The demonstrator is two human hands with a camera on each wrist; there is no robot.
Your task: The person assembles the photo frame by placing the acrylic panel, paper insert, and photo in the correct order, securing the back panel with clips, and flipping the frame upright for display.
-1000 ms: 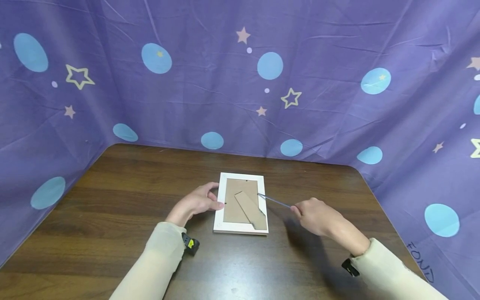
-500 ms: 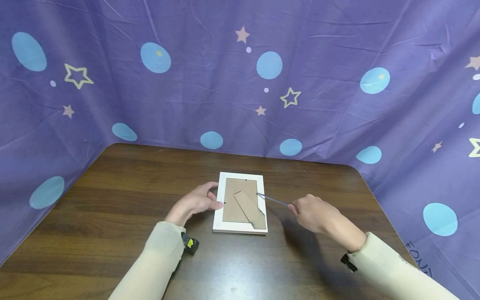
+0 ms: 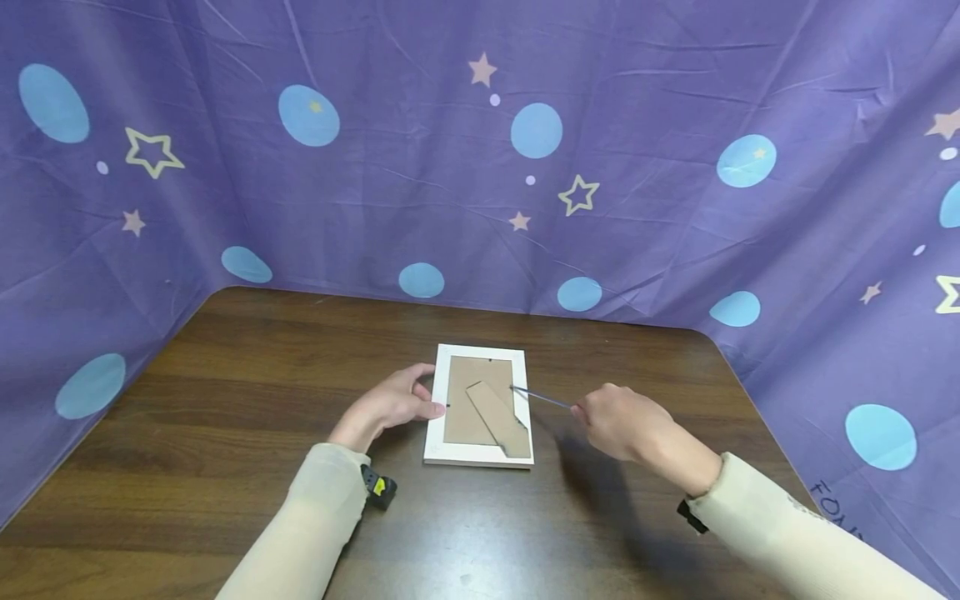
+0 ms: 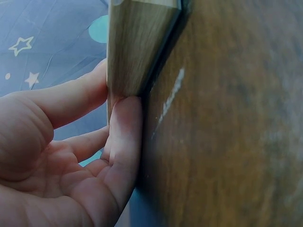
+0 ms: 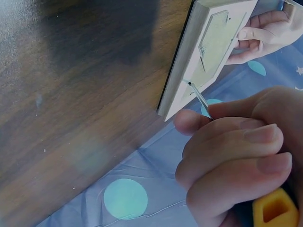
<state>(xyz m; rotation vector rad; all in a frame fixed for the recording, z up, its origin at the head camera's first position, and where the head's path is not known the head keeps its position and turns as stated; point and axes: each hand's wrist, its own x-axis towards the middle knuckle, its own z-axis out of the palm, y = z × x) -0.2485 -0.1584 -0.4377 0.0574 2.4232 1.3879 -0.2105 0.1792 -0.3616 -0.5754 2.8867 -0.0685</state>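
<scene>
A white picture frame (image 3: 437,437) lies back side up on the table, with a brown backing board (image 3: 468,425) and a slanted easel stand (image 3: 498,417). My left hand (image 3: 386,408) grips the frame's left edge, thumb on the border and fingers along the side; the left wrist view has them against its wooden side (image 4: 137,47). My right hand (image 3: 618,423) holds a screwdriver (image 3: 543,398) by its handle, whose yellow end (image 5: 276,213) shows below the curled fingers. The screwdriver's tip meets the small dark tab at the backing's right edge.
Small dark tabs sit along the backing's top and left edges. The brown wooden table (image 3: 247,400) extends around the frame. A purple curtain (image 3: 420,167) with stars and blue ovals hangs behind and at both sides.
My right hand has shifted slightly left and up, the screwdriver tip staying at the same edge of the backing. My left hand keeps its hold; the whole view has drifted a little.
</scene>
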